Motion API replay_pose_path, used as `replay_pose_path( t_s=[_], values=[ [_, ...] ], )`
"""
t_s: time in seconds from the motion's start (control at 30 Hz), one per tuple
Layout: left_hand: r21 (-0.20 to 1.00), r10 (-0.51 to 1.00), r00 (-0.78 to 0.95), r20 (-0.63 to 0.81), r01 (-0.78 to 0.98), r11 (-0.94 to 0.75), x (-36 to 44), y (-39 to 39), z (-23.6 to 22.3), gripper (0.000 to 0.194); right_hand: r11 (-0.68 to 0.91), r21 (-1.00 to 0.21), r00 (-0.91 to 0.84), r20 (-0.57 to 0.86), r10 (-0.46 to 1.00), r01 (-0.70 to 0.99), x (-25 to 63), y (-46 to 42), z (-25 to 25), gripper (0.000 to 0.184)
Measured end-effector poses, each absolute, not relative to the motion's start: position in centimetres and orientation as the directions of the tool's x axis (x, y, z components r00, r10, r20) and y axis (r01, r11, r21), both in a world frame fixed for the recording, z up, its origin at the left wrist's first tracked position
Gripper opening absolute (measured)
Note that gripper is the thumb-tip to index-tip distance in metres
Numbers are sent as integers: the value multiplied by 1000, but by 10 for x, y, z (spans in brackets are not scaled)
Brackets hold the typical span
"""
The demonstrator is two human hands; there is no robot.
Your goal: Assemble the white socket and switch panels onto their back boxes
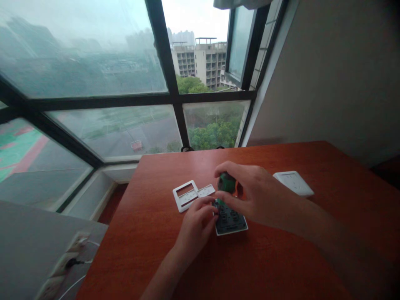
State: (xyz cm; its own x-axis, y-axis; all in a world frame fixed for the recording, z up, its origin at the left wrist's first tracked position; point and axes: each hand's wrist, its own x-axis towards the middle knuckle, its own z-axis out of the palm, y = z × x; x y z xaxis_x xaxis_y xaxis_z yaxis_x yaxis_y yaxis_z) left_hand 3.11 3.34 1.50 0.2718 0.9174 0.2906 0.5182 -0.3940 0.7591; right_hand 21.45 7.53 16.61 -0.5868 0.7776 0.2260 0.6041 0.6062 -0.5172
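My right hand (246,187) is closed round the green and orange handle of a screwdriver (226,182). The handle points up, and its lower end is over the dark, open back of a wall socket (231,221) with a white rim. My left hand (200,221) grips the socket's left edge, its fingertips near the screwdriver's lower end. The tip itself cannot be made out. Just beyond my left hand lies a white cover frame (181,205), with a white socket insert (206,191) beside it.
Another white wall socket (293,183) lies face up on the red-brown wooden table (150,225), to the right behind my right forearm. Windows (137,129) stand beyond the far table edge. Left of the table, plugged-in cables (78,261) run from low sockets.
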Motion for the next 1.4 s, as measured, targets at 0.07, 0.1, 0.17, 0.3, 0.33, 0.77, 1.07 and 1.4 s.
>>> replay_pose_path(
  t_s=[0.07, 0.1, 0.17, 0.3, 0.33, 0.77, 1.07, 1.4],
  values=[
    [763, 918, 272, 287, 514, -391, 32, 34, 14, 22, 601, -513, -572, 237, 785, 613, 213, 76, 165, 25],
    [767, 918, 274, 285, 510, -390, 33, 34, 14, 23, 600, -516, -570, 238, 786, 612, 213, 75, 165, 24],
    [775, 918, 275, 286, 497, -391, 33, 34, 13, 24, 602, -533, -578, 236, 781, 595, 215, 75, 164, 24],
    [795, 916, 302, 263, 471, -383, 31, 32, 15, 24, 632, -567, -635, 230, 737, 528, 221, 73, 168, 31],
    [797, 915, 313, 254, 467, -382, 30, 31, 16, 24, 644, -565, -650, 231, 724, 516, 223, 73, 169, 33],
    [794, 903, 358, 237, 464, -393, 29, 29, 15, 33, 692, -436, -718, 137, 683, 575, 224, 66, 182, 20],
    [794, 909, 364, 204, 482, -371, 29, 28, 14, 39, 601, -136, -566, 228, 792, 787, 208, 74, 178, 24],
    [800, 906, 389, 166, 484, -354, 27, 28, 17, 78, 634, -275, -594, 221, 774, 723, 212, 79, 175, 19]
  ],
)
